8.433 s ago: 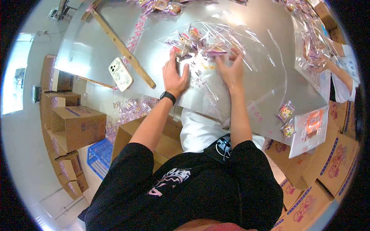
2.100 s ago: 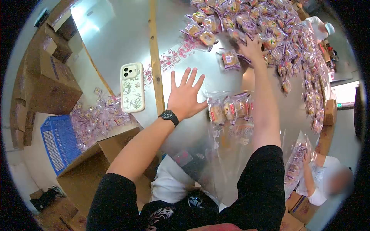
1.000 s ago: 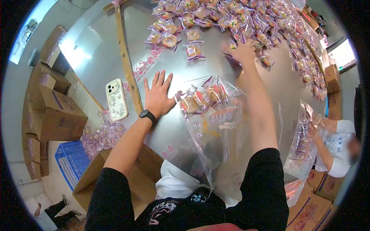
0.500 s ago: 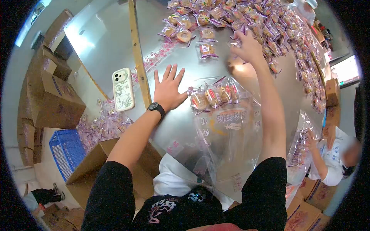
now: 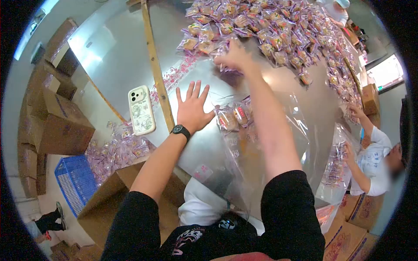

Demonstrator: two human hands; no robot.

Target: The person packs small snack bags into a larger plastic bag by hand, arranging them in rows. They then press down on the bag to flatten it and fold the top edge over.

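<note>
My left hand (image 5: 193,111) lies flat with fingers spread on the metal table (image 5: 191,152), holding nothing. A black watch (image 5: 180,130) circles that wrist. My right hand (image 5: 235,56), blurred by motion, closes over small wrapped pastries (image 5: 223,47) at the near edge of the pile; how many it grips is hidden. Between my arms lies a clear plastic bag (image 5: 244,161), with wrapped pastries (image 5: 227,119) lined up at its far end. My right forearm covers part of that row.
A large pile of wrapped pastries (image 5: 278,30) spreads across the far and right side. A phone (image 5: 142,110) lies beside a wooden strip (image 5: 155,65). Open carton (image 5: 109,204) and blue basket (image 5: 76,180) stand at left. Another person (image 5: 370,161) handles a filled bag (image 5: 337,161) at right.
My right hand has moved left from the pile onto the loose wrapped pastries, and its forearm now crosses the bag. My left hand stays flat. The person at right has stretched an arm toward the pile.
</note>
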